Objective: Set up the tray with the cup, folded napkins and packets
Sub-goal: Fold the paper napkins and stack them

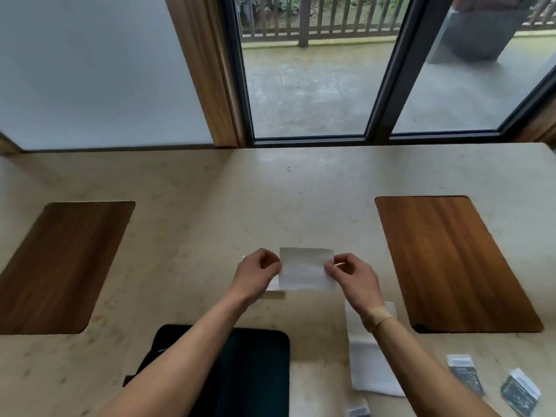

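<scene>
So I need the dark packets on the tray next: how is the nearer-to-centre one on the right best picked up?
The dark rectangular packet with the white top lies flat on the beige table, apart from the second dark packet. Probably pinch its long edges from above with the right hand, once it lets go of the white folded napkin.

The counter point(210, 182) was pale beige with faint darker speckles, and two brown mats point(451, 260) with streaky wood grain lay on it, the right one warmer and more orange than the darker left one point(60, 266). The napkin point(307, 269) was plain white, like the other napkin point(370, 365) lying nearer, while the tray point(258, 371) was black with a dark teal sheen. The packets point(464, 374) were dark grey-green with white ends, and a tan band point(379, 316) circled one wrist.
</scene>
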A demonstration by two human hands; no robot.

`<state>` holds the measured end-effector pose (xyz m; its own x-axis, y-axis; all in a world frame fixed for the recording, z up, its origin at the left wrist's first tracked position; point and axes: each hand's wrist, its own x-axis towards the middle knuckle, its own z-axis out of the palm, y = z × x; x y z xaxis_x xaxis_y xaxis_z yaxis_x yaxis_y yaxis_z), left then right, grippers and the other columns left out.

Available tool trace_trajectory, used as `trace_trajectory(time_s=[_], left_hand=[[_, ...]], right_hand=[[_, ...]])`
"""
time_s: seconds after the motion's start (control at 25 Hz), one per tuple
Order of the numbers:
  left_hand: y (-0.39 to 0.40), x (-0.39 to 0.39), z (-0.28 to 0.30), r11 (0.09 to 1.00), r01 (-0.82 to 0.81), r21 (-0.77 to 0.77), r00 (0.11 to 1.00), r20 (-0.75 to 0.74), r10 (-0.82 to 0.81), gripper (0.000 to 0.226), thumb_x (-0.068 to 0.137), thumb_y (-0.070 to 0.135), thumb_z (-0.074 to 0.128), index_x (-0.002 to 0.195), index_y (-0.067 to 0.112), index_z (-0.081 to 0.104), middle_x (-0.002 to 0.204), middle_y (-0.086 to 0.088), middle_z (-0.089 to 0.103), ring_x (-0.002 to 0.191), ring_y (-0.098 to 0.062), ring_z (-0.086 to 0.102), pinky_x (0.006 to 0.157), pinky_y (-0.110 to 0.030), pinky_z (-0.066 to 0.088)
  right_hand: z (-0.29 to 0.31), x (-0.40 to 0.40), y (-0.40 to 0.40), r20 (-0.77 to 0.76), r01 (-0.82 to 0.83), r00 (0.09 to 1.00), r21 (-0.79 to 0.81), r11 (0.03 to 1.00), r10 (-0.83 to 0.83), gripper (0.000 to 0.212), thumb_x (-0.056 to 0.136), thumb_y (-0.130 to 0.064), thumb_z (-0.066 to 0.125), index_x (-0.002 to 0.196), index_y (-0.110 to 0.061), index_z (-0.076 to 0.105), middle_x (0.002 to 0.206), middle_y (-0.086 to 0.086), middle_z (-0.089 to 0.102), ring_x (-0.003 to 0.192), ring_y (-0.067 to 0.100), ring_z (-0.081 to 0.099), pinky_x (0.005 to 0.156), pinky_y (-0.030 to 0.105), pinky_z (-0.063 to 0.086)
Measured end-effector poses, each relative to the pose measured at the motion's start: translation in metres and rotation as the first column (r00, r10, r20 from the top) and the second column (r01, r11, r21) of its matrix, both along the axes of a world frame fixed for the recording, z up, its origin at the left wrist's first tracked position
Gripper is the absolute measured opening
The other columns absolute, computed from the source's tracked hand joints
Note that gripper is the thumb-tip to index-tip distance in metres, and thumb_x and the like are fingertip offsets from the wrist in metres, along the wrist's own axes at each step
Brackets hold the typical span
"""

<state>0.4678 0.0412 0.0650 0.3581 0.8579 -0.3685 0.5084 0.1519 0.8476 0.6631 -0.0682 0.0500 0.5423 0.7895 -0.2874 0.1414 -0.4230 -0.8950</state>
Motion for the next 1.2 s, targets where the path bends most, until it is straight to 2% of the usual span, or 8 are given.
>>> trace_trajectory(time_s=[0.08,0.28,0.48,0.64,0.8,1.04,1.2], left_hand=[[0.009,-0.023,-0.003,1.0,-0.014,0.008,1.0,-0.02,0.014,0.006,0.085,0.019,0.064,0.091,0.02,0.066,0.092,0.005,0.07,0.087,-0.012,0.065,0.077,-0.028,0.051],[0.027,-0.064,-0.018,0.999,-0.039,0.019,0.996,-0.079,0.04,0.004,0.086,0.021,0.064,0.088,0.024,0.065,0.09,0.01,0.069,0.084,-0.006,0.064,0.071,-0.023,0.049],[0.037,-0.076,-0.039,1.0,-0.015,0.014,0.99,-0.141,0.017,0.007,0.086,0.021,0.064,0.084,0.027,0.063,0.085,0.009,0.069,0.079,-0.009,0.064,0.065,-0.02,0.047],[0.04,-0.078,-0.053,1.0,0.012,0.015,0.976,-0.217,-0.009,0.008,0.087,0.026,0.062,0.081,0.032,0.06,0.082,0.012,0.067,0.076,-0.004,0.062,0.062,-0.019,0.046],[0.05,-0.078,-0.063,0.999,0.033,0.038,0.964,-0.265,-0.021,0.01,0.088,0.028,0.061,0.081,0.033,0.058,0.081,0.013,0.065,0.076,-0.002,0.06,0.063,-0.021,0.047],[0.056,-0.07,-0.072,0.996,0.061,0.068,0.943,-0.331,-0.035,0.004,0.087,0.03,0.056,0.083,0.031,0.057,0.079,0.014,0.064,0.074,-0.006,0.061,0.067,-0.03,0.053],[0.054,-0.068,-0.079,0.99,0.106,0.095,0.929,-0.364,-0.064,0.005,0.088,0.033,0.055,0.084,0.032,0.055,0.076,0.018,0.062,0.072,-0.005,0.061,0.069,-0.032,0.053]], right_hand=[[-0.003,-0.021,0.011,0.01,-0.034,0.999,-0.018,0.999,0.034,0.014,0.084,-0.037,0.068,0.095,-0.029,0.065,0.09,-0.009,0.07,0.086,0.009,0.065,0.079,0.032,0.055],[-0.012,-0.058,0.033,0.051,-0.088,0.994,-0.07,0.994,0.091,0.013,0.084,-0.038,0.067,0.093,-0.028,0.066,0.087,-0.009,0.071,0.082,0.008,0.065,0.075,0.033,0.055],[-0.025,-0.072,0.046,0.125,-0.108,0.984,-0.165,0.98,0.13,0.016,0.084,-0.04,0.065,0.096,-0.028,0.065,0.085,-0.01,0.069,0.079,0.009,0.064,0.072,0.033,0.054],[-0.04,-0.075,0.052,0.176,-0.141,0.967,-0.234,0.962,0.185,0.018,0.084,-0.041,0.063,0.099,-0.03,0.063,0.086,-0.01,0.068,0.078,0.009,0.062,0.071,0.034,0.054],[-0.052,-0.075,0.061,0.21,-0.172,0.95,-0.271,0.947,0.233,0.021,0.085,-0.044,0.062,0.102,-0.031,0.062,0.084,-0.012,0.066,0.076,0.006,0.062,0.067,0.03,0.053],[-0.065,-0.071,0.074,0.255,-0.187,0.925,-0.338,0.922,0.281,0.022,0.085,-0.046,0.059,0.104,-0.036,0.057,0.08,-0.016,0.063,0.073,0.005,0.061,0.068,0.033,0.056],[-0.071,-0.07,0.076,0.297,-0.176,0.91,-0.352,0.919,0.288,0.026,0.086,-0.047,0.057,0.109,-0.035,0.056,0.083,-0.013,0.063,0.073,0.006,0.061,0.068,0.032,0.057]])
